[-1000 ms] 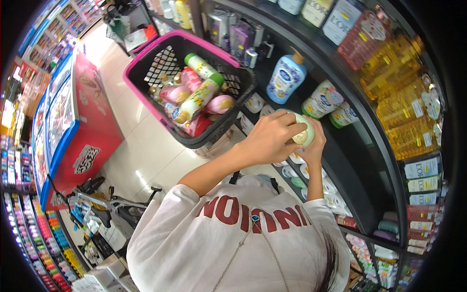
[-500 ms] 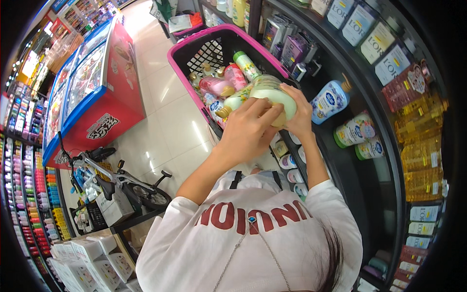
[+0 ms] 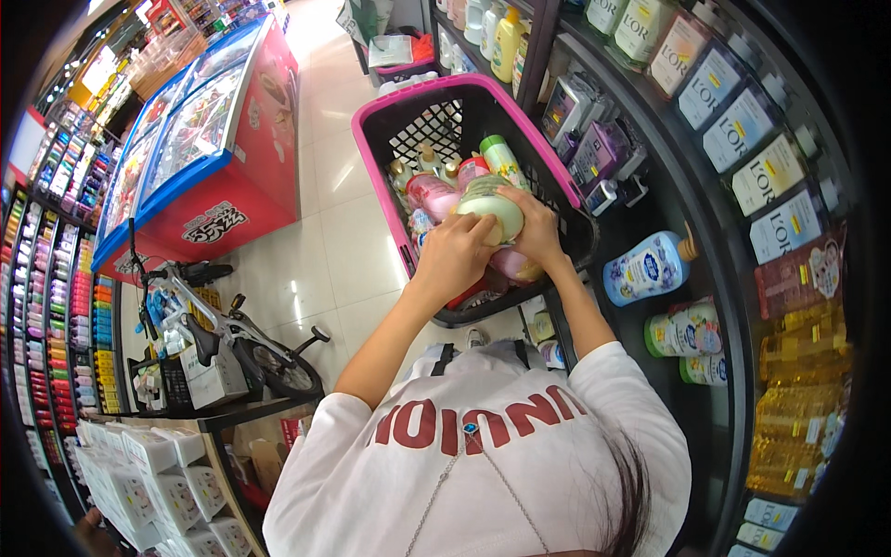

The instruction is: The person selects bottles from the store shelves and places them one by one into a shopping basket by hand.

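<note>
Both my hands are wrapped round a pale green, rounded bottle (image 3: 489, 206), held over the near part of a large black basket with a pink rim (image 3: 464, 85). My left hand (image 3: 455, 249) grips its left side with bent fingers. On the right side, my right hand (image 3: 535, 227) closes round it. Below and beyond it in the basket lie several bottles, among them a pink bottle (image 3: 432, 196) and a white bottle with a green cap (image 3: 502, 160). My hands and the held bottle hide part of the contents.
Right of the basket, dark shelves carry a blue pump bottle (image 3: 645, 269), a tipped white-and-green bottle (image 3: 684, 331) and rows of pump bottles. A red-and-blue chest freezer (image 3: 232, 176) stands at left, with a bicycle (image 3: 246, 345) before it. White boxes (image 3: 121, 492) are stacked at lower left.
Both hands have lowered the pale green bottle, bringing it farther over the basket. The view has shifted, so the basket and freezer appear further right and the basket's near end shows more.
</note>
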`<move>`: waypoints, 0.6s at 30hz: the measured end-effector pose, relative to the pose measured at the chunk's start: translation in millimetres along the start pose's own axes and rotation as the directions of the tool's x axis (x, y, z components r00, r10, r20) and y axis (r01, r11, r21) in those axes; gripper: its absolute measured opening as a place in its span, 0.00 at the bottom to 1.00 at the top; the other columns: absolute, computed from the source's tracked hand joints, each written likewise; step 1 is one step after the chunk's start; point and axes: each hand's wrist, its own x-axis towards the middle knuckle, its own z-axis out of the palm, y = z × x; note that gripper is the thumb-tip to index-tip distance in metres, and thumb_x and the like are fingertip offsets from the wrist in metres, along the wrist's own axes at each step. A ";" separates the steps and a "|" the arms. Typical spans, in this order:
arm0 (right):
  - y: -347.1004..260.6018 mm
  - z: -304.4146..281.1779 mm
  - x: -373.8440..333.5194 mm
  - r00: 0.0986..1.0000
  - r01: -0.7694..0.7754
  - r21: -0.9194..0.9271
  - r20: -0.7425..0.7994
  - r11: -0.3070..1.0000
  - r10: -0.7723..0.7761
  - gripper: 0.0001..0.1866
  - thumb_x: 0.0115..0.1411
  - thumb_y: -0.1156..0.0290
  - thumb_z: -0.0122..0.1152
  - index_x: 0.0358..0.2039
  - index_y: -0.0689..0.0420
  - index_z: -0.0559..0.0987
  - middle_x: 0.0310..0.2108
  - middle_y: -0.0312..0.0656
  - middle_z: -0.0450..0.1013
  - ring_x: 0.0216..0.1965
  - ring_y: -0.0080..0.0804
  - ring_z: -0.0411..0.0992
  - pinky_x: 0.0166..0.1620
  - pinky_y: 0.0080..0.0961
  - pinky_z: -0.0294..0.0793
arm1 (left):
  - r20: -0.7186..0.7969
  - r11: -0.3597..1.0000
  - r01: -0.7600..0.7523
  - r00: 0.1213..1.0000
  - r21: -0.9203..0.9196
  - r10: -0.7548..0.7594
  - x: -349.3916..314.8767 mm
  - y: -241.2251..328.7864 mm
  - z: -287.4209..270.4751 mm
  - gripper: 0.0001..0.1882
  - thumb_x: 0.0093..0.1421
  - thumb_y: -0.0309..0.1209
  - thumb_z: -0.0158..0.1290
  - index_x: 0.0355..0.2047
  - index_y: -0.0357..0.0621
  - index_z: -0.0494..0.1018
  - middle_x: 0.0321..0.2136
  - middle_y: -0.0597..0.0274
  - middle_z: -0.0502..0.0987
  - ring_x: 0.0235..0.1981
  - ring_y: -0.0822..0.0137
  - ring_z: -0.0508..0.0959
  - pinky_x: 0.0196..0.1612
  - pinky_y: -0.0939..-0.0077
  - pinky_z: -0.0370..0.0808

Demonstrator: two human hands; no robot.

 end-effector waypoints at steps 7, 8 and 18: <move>39.8 15.5 8.2 0.992 0.020 -0.053 0.127 0.998 -0.013 0.26 0.43 0.78 0.60 0.47 0.52 0.72 0.46 0.44 0.71 0.49 0.42 0.69 0.49 0.34 0.70 | 0.102 0.986 0.155 0.982 0.068 -0.162 9.9 -20.9 24.7 0.17 0.41 0.28 0.61 0.34 0.43 0.73 0.22 0.55 0.76 0.25 0.55 0.77 0.27 0.62 0.73; 42.5 16.8 9.6 0.991 0.019 -0.048 0.132 0.999 -0.013 0.26 0.43 0.78 0.60 0.47 0.52 0.72 0.46 0.44 0.71 0.49 0.42 0.69 0.49 0.34 0.70 | 0.103 0.984 0.162 0.980 0.070 -0.169 9.8 -24.5 28.5 0.17 0.41 0.28 0.61 0.34 0.43 0.73 0.22 0.55 0.76 0.25 0.55 0.77 0.27 0.62 0.73; 72.4 19.3 21.7 0.955 0.063 -0.042 0.292 0.997 -0.048 0.27 0.46 0.81 0.54 0.49 0.49 0.70 0.51 0.43 0.67 0.52 0.44 0.65 0.51 0.35 0.68 | 0.264 0.983 0.165 0.948 0.076 -0.179 17.2 -38.5 67.6 0.17 0.44 0.32 0.60 0.33 0.44 0.67 0.20 0.53 0.74 0.24 0.50 0.76 0.27 0.58 0.71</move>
